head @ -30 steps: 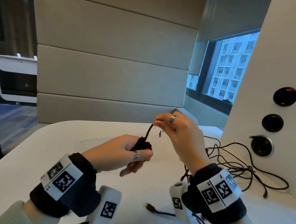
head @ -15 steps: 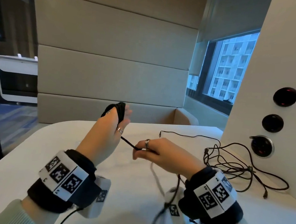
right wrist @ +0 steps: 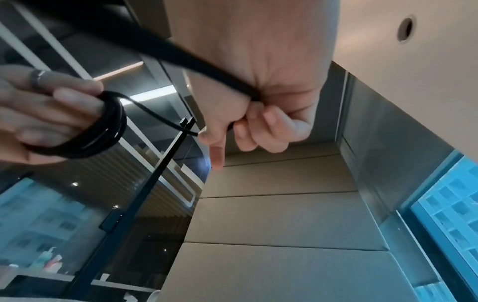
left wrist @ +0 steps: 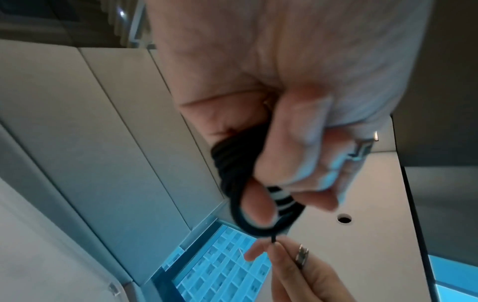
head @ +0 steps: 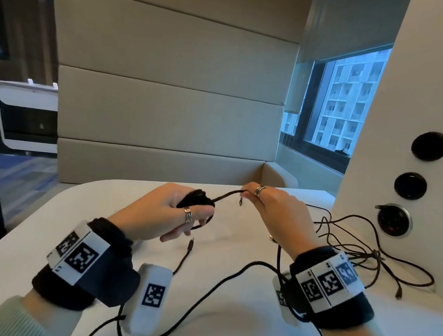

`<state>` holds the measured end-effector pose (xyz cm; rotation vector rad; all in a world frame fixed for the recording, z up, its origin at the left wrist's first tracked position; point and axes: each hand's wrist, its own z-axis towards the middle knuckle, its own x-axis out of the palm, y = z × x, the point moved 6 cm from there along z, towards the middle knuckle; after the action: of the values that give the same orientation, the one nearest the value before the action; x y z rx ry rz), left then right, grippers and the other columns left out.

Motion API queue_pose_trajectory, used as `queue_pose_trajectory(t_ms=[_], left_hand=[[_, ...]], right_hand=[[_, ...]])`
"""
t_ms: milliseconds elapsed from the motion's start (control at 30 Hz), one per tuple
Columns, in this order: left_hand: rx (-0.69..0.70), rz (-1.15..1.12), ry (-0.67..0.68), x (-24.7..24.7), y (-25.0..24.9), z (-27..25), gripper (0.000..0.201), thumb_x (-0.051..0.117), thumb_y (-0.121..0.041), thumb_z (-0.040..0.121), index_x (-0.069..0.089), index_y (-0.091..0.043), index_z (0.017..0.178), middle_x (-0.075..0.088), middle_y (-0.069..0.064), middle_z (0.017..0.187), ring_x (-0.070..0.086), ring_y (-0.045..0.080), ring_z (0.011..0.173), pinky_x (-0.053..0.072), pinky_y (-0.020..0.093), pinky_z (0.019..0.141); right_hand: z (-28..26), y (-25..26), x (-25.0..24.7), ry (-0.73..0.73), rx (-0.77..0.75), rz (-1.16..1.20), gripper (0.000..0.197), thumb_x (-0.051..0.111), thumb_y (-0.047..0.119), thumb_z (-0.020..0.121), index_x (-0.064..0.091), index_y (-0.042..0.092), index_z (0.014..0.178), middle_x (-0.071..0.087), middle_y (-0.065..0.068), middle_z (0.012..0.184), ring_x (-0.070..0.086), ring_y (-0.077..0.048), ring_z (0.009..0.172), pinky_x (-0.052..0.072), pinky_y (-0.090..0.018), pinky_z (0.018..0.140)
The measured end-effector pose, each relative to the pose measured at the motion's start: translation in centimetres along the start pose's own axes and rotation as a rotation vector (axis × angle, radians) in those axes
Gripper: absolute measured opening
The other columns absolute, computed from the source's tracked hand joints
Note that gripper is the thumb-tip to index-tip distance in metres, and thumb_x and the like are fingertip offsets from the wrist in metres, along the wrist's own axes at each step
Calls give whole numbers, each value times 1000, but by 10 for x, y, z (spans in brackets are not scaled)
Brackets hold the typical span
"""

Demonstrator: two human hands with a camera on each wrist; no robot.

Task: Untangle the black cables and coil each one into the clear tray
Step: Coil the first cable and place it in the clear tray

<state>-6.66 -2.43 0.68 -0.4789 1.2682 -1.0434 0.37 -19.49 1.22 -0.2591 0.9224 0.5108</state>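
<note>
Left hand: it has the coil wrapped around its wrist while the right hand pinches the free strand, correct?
Not the wrist. The coil is wound around the left hand's fingers, as the right wrist view shows. The rest holds: the right hand pinches the free strand.

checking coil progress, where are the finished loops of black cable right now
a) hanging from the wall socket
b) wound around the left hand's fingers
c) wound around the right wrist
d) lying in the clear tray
b: the cable coil is looped around the fingers of the left hand, while the right hand pinches the strand that leads off it.
</note>
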Motion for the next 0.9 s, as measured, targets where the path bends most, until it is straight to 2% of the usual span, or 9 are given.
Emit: queue_pose_trajectory(t_ms=[100, 200, 333, 400, 533, 667, 767, 867, 900], left_hand=[[10, -47, -175, -22, 2, 3, 27, 54, -26, 92, 58, -11, 71, 43, -4, 45, 36, 11, 37, 42, 38, 64], [6, -84, -390, -47, 12, 2, 28, 51, -21, 94, 56, -7, 70, 40, 0, 46, 34, 13, 36, 40, 37, 61], [-28, -118, -639, -71, 33, -2, 30, 49, -18, 95, 53, -2, 70, 40, -7, 39, 32, 9, 33, 34, 25, 48], [-55, -173, -742, -85, 41, -8, 28, 50, -18, 95, 53, -1, 73, 43, -10, 37, 34, 5, 31, 31, 18, 40], [-110, -154, -825, -107, 49, -18, 30, 49, -21, 96, 54, -8, 68, 42, 4, 53, 40, 16, 40, 38, 30, 56], [-125, -144, -865, -114, 50, -23, 30, 49, -20, 95, 55, -8, 68, 39, 7, 55, 38, 7, 32, 37, 32, 57], [-138, -160, -849, -109, 50, -21, 28, 50, -20, 95, 56, -8, 70, 40, 6, 54, 39, 9, 36, 36, 29, 52], [-172, -118, -777, -88, 50, -10, 28, 50, -21, 95, 58, -7, 72, 42, 4, 54, 37, 13, 39, 33, 22, 45], [-176, -108, -734, -78, 49, -5, 28, 50, -21, 95, 58, -6, 73, 42, 3, 53, 36, 12, 36, 33, 23, 45]], right_hand=[[1, -14, -1, 76, 63, -39, 33, 27, 46, 99, 49, 22, 96, 62, 0, 82, 59, -25, 71, 47, -33, 62], [0, -36, 6, 211, 173, 237, 37, 32, 43, 99, 47, 18, 75, 60, 0, 71, 60, -22, 68, 53, -37, 68], [-5, -41, 14, 400, 115, 385, 42, 44, 40, 96, 55, 21, 61, 54, 11, 50, 47, -1, 48, 43, -14, 56], [-10, -40, 15, 503, 63, 402, 41, 48, 40, 95, 64, 23, 61, 50, 10, 50, 41, -2, 45, 35, -13, 54], [-20, -43, 25, 650, 123, 452, 32, 53, 38, 93, 62, 23, 66, 53, 13, 51, 42, -2, 48, 34, -14, 54], [-12, -87, 24, 377, 336, 141, 26, 48, 31, 96, 58, 25, 73, 60, 4, 85, 54, -9, 73, 41, -19, 65], [-20, -125, 3, 115, 573, -57, 23, 41, 13, 97, 63, 12, 103, 59, -8, 109, 57, -24, 87, 45, -32, 76], [-32, -136, -19, -174, 703, 80, 32, 43, 7, 96, 51, 6, 127, 45, -20, 120, 60, -36, 92, 48, -39, 81], [-32, -136, -22, -221, 704, 188, 38, 45, 6, 96, 45, 8, 133, 39, -18, 126, 59, -35, 92, 48, -35, 84]])
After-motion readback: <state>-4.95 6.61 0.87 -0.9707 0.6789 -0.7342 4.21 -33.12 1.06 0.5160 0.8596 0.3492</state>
